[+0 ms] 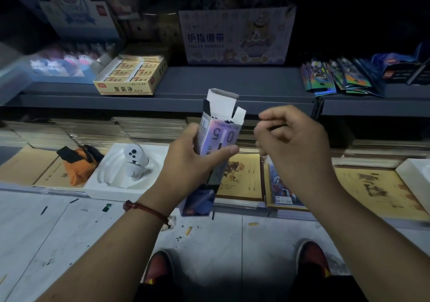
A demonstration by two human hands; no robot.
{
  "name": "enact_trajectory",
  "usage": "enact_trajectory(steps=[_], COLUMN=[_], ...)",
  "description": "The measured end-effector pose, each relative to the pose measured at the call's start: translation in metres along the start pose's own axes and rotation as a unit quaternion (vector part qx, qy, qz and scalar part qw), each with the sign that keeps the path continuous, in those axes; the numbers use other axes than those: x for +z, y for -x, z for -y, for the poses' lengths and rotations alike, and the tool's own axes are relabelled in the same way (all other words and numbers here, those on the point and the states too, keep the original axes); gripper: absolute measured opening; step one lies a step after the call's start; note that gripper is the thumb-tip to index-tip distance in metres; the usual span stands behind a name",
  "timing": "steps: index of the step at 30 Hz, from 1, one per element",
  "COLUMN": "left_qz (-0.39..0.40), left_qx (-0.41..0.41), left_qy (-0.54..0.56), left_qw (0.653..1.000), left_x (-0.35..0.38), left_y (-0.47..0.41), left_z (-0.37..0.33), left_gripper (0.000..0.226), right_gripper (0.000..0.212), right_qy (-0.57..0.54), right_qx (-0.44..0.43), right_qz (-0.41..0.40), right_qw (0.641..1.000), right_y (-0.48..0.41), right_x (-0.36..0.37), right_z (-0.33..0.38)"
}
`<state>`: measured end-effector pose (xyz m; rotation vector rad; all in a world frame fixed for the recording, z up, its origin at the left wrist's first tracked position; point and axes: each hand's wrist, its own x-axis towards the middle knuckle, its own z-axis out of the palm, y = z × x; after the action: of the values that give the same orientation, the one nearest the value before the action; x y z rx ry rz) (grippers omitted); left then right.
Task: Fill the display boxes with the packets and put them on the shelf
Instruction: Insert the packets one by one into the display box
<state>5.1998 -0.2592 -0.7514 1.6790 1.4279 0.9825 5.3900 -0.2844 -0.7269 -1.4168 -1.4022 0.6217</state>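
My left hand (195, 152) grips a small purple display box (220, 131) upright, its white top flaps open and dark packets showing inside. My right hand (288, 136) hovers just right of the box with fingers curled; whether it pinches something thin is not clear. A fan of shiny dark packets (339, 78) lies on the grey shelf (232, 85) at the right. Another dark blue box (197, 201) rests below my left wrist on the lower ledge.
On the shelf stand a yellow eraser box (132, 78), a "Finger Bandage" carton (235, 38) and a pastel box (58, 64). Below are stacked notebooks (242, 178), a white tray with a controller (135, 159) and an orange item (79, 162). Scraps litter the floor by my shoes.
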Motion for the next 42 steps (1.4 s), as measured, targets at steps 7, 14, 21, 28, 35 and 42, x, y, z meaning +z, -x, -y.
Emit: enact_trajectory(steps=[7,14,21,28,35,42], left_qz=[0.036,0.061,0.088,0.082,0.073,0.064], left_qx=[0.091,0.067,0.056,0.065,0.089,0.088], left_qy=[0.182,0.195,0.192,0.218,0.194,0.193], left_qw=[0.979,0.977,0.976,0.970,0.974,0.975], left_x=[0.006,0.004,0.005,0.006,0.010,0.011], left_y=[0.008,0.007,0.007,0.009,0.008,0.009], left_z=[-0.017,-0.016,-0.019,-0.020,-0.019,-0.017], left_gripper=[0.066,0.045,0.041,0.052,0.069,0.075], right_gripper=[0.020,0.012,0.017,0.010,0.009,0.008], right_qy=[-0.101,-0.140,-0.234,-0.181,-0.165,-0.166], right_qx=[0.025,0.042,0.053,0.021,0.007,0.011], right_qz=[0.049,0.085,0.031,0.061,0.032,0.076], right_qw=[0.993,0.986,0.970,0.981,0.986,0.983], right_y=[-0.001,-0.003,-0.007,-0.007,-0.010,-0.011], right_x=[0.005,0.003,0.006,0.001,-0.001,-0.005], right_z=[0.008,0.009,0.007,0.006,0.004,0.006])
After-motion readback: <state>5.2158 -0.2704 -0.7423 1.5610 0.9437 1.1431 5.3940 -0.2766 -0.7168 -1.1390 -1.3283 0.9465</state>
